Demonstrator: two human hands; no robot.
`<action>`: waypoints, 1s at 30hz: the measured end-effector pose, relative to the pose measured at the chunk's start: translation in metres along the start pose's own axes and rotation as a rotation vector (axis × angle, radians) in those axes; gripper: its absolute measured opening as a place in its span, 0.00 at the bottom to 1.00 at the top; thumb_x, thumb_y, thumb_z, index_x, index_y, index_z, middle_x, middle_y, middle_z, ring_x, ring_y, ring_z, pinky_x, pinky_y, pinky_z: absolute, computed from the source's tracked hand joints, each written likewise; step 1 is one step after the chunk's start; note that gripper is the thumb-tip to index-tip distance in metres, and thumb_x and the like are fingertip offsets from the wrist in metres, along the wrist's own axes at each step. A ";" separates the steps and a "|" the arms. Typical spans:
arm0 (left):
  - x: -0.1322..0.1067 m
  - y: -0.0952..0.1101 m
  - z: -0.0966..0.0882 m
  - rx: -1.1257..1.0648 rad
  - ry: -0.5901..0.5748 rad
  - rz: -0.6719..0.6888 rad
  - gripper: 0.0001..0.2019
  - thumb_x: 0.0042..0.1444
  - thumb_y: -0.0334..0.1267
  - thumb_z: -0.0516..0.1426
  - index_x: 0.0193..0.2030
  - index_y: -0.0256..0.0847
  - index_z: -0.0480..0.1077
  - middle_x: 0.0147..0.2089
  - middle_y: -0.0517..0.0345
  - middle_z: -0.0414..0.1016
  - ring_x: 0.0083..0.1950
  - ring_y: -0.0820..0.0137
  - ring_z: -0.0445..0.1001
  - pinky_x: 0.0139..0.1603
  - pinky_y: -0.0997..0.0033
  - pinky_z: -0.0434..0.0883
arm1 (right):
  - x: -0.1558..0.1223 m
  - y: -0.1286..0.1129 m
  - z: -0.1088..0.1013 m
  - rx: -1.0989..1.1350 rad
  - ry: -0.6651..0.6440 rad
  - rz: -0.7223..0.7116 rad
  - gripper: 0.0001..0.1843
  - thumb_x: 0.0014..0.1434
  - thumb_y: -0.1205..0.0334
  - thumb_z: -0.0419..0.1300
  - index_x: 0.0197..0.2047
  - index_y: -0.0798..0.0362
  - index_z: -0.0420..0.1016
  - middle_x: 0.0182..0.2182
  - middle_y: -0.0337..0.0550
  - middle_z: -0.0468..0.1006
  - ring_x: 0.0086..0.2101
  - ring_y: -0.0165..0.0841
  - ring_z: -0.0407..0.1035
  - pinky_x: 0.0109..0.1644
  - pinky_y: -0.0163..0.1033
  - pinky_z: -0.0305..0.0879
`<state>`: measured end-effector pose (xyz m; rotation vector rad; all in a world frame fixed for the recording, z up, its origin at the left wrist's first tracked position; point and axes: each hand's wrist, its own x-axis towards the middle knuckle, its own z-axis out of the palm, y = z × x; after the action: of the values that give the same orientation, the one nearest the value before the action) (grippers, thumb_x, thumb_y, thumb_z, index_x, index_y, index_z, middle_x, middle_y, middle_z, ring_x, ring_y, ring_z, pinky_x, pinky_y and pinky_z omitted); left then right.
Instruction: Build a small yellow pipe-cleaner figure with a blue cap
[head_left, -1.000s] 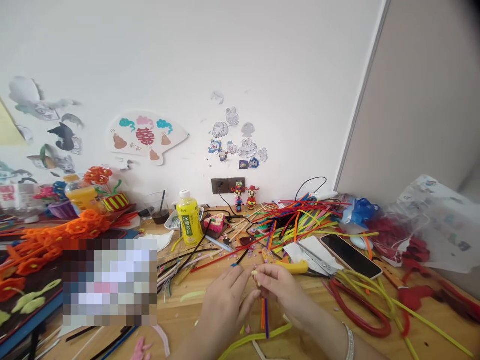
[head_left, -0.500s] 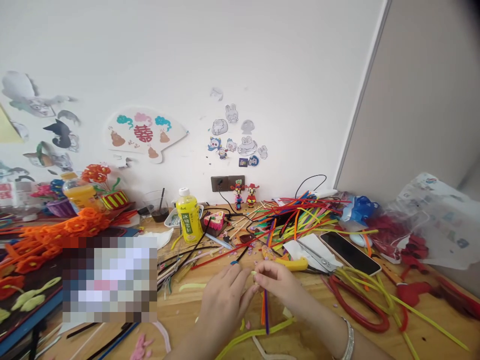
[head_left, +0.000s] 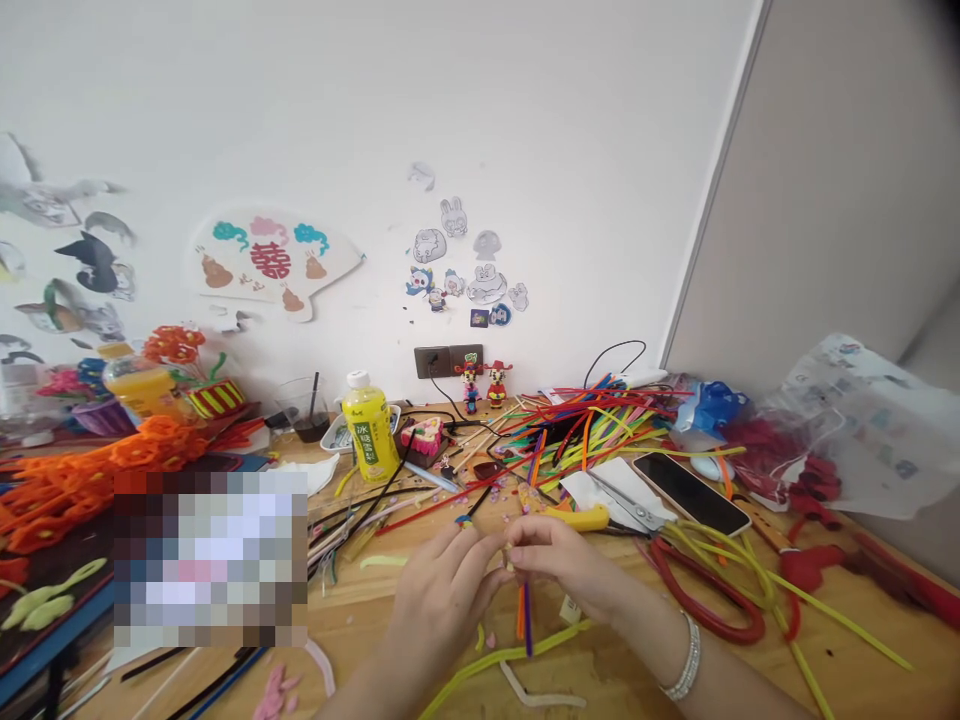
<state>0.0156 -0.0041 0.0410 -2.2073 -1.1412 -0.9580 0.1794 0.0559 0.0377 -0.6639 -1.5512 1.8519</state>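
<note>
My left hand (head_left: 442, 600) and my right hand (head_left: 559, 568) meet over the wooden desk (head_left: 750, 680), fingertips pinched together on a small pale piece with pipe cleaners. An orange and a purple pipe cleaner (head_left: 524, 615) hang down from the pinch. A yellow-green pipe cleaner (head_left: 495, 665) lies on the desk just below my hands. Yellow-handled scissors (head_left: 607, 512) lie just beyond my right hand. A silver bracelet sits on my right wrist.
A heap of coloured pipe cleaners (head_left: 592, 425) covers the back of the desk. A phone (head_left: 690, 492) lies right of the scissors. A yellow bottle (head_left: 365, 428) stands at the back, orange flowers (head_left: 112, 465) at left, plastic bags (head_left: 840, 430) at right.
The view has drifted slightly, so everything sits a little higher and further left. My hands stay pinched together on the pipe cleaners, fingers working in place.
</note>
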 end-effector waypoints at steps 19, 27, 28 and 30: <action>0.001 0.003 0.004 -0.407 -0.112 -0.399 0.07 0.59 0.38 0.50 0.35 0.40 0.66 0.30 0.56 0.70 0.32 0.66 0.69 0.32 0.69 0.66 | -0.001 0.014 0.014 0.164 0.016 -0.139 0.13 0.48 0.54 0.64 0.27 0.55 0.69 0.23 0.34 0.66 0.25 0.26 0.60 0.33 0.33 0.56; 0.000 -0.001 0.007 -0.545 -0.047 -0.391 0.06 0.58 0.34 0.51 0.30 0.40 0.64 0.30 0.58 0.67 0.34 0.68 0.68 0.34 0.70 0.66 | 0.000 0.019 0.017 0.001 0.068 -0.238 0.12 0.50 0.54 0.62 0.28 0.54 0.69 0.24 0.34 0.65 0.27 0.27 0.58 0.33 0.33 0.54; 0.000 -0.003 0.006 -0.540 -0.052 -0.369 0.06 0.58 0.34 0.51 0.30 0.40 0.64 0.30 0.57 0.67 0.34 0.68 0.68 0.35 0.70 0.66 | 0.001 0.017 0.016 -0.033 0.059 -0.242 0.12 0.50 0.54 0.62 0.27 0.54 0.70 0.25 0.34 0.65 0.28 0.27 0.58 0.33 0.33 0.54; 0.001 -0.005 0.005 -0.533 -0.060 -0.336 0.05 0.58 0.33 0.51 0.30 0.40 0.65 0.30 0.57 0.67 0.34 0.68 0.68 0.35 0.70 0.67 | 0.000 0.013 0.013 -0.091 0.032 -0.253 0.11 0.51 0.54 0.62 0.26 0.54 0.70 0.25 0.35 0.65 0.29 0.28 0.59 0.34 0.34 0.54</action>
<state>0.0137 0.0031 0.0390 -2.5058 -1.4472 -1.4881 0.1680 0.0458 0.0274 -0.5083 -1.6255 1.5845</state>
